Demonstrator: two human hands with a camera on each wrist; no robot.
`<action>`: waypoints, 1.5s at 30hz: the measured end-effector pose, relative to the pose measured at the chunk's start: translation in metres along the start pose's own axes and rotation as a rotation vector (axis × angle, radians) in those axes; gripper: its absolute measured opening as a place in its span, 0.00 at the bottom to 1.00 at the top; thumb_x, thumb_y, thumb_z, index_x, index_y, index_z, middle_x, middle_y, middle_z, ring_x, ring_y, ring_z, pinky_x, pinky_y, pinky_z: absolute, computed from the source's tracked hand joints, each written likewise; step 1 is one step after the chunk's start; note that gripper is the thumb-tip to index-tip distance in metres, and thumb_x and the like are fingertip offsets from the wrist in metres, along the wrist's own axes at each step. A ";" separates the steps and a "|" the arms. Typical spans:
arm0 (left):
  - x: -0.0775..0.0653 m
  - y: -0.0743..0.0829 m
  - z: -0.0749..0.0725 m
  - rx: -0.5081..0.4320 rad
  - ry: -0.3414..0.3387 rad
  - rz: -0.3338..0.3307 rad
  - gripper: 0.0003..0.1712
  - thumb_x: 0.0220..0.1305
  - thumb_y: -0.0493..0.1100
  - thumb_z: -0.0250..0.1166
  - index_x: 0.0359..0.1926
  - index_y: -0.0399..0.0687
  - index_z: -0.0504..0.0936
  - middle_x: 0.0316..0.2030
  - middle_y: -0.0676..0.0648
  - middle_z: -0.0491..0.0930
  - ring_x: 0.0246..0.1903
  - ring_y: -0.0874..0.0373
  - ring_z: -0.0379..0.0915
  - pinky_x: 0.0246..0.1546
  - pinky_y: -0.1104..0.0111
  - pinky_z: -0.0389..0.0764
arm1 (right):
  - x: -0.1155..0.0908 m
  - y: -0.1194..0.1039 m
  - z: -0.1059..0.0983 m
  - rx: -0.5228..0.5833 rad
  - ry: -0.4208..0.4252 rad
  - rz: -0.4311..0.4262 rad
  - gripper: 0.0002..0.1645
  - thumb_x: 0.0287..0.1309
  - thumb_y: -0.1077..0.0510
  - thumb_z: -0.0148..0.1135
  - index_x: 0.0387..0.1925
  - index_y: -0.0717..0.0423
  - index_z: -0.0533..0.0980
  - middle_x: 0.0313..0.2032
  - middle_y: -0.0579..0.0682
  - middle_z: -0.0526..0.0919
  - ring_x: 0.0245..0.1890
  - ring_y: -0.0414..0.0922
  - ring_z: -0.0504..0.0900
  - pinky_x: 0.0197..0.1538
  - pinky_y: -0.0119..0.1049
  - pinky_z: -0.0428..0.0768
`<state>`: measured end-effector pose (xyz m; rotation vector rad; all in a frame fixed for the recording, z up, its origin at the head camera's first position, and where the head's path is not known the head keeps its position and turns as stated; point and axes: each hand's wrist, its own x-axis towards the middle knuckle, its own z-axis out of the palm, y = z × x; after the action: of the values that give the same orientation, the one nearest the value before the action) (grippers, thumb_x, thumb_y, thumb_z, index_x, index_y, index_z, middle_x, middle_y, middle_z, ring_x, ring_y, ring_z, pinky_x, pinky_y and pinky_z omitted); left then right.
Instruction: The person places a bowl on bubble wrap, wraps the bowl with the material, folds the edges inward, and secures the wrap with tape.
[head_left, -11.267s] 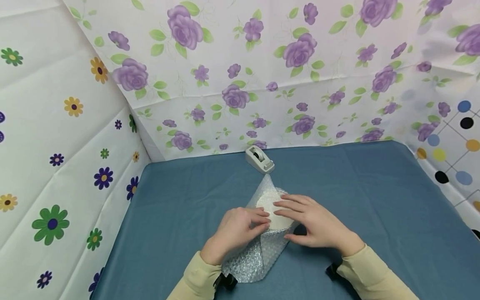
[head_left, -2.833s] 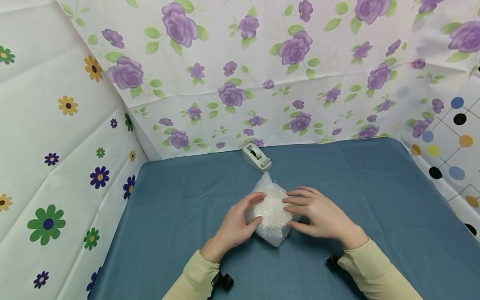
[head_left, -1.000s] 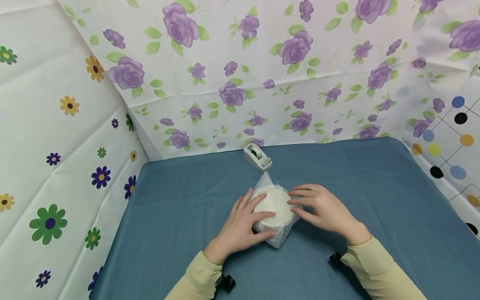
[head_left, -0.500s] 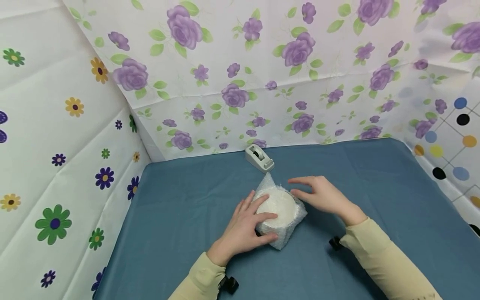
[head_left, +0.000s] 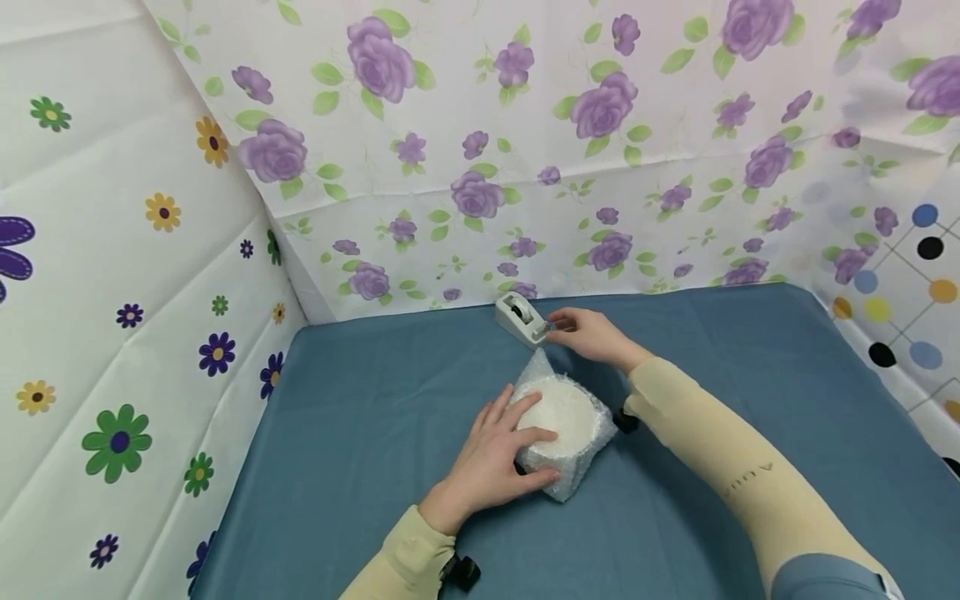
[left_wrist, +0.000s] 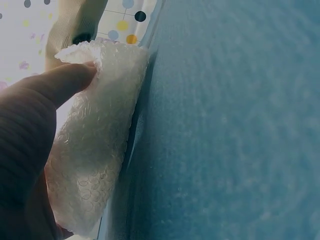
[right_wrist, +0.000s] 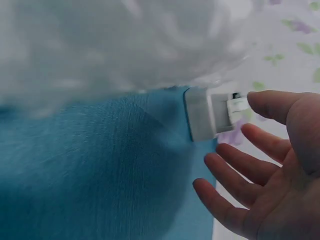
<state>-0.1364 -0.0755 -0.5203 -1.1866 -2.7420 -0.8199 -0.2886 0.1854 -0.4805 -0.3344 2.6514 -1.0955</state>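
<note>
A round, pale item (head_left: 564, 417) wrapped in bubble wrap (head_left: 573, 475) lies on the blue cloth; what is inside cannot be told. My left hand (head_left: 491, 458) holds this bundle from its left side, fingers spread over the top and thumb at the near side. In the left wrist view the thumb presses against the bubble wrap (left_wrist: 100, 115). Beyond the bundle stands a white tape dispenser (head_left: 517, 317). My right hand (head_left: 592, 336) is at its cutter end, thumb and forefinger parted beside the tape end (right_wrist: 239, 104), with the other fingers loosely bent.
Blue cloth (head_left: 375, 417) covers the table. A purple-rose sheet (head_left: 450, 167) hangs behind it, a daisy-print sheet (head_left: 75, 333) at the left and a dotted sheet (head_left: 922, 317) at the right. One corner of the bubble wrap points towards the dispenser.
The bubble wrap's near part has been folded in since the oldest frame. My right hand has left the bundle and reached forward to the tape dispenser; my left hand has stayed on the bundle.
</note>
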 end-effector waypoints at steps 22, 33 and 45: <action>-0.004 0.000 0.006 -0.032 0.001 -0.005 0.25 0.69 0.67 0.72 0.61 0.65 0.89 0.83 0.51 0.57 0.83 0.34 0.42 0.74 0.33 0.59 | 0.021 -0.010 -0.011 -0.014 -0.245 0.060 0.32 0.84 0.44 0.54 0.77 0.55 0.70 0.73 0.62 0.73 0.72 0.60 0.72 0.71 0.60 0.72; -0.004 -0.003 0.004 -0.015 -0.005 -0.006 0.25 0.69 0.67 0.71 0.61 0.66 0.88 0.83 0.51 0.57 0.83 0.36 0.41 0.74 0.34 0.58 | 0.038 -0.013 -0.002 -0.024 -0.147 0.095 0.25 0.80 0.46 0.60 0.65 0.59 0.80 0.60 0.58 0.83 0.60 0.55 0.81 0.63 0.54 0.79; -0.003 -0.001 0.001 -0.031 0.013 -0.002 0.24 0.70 0.67 0.71 0.60 0.66 0.89 0.83 0.51 0.58 0.83 0.35 0.41 0.73 0.33 0.59 | 0.039 -0.015 0.000 -0.006 -0.090 0.114 0.22 0.77 0.47 0.65 0.59 0.58 0.83 0.57 0.57 0.84 0.55 0.53 0.82 0.58 0.51 0.81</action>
<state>-0.1352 -0.0774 -0.5228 -1.1803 -2.7305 -0.8703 -0.3235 0.1634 -0.4751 -0.2252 2.5613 -1.0138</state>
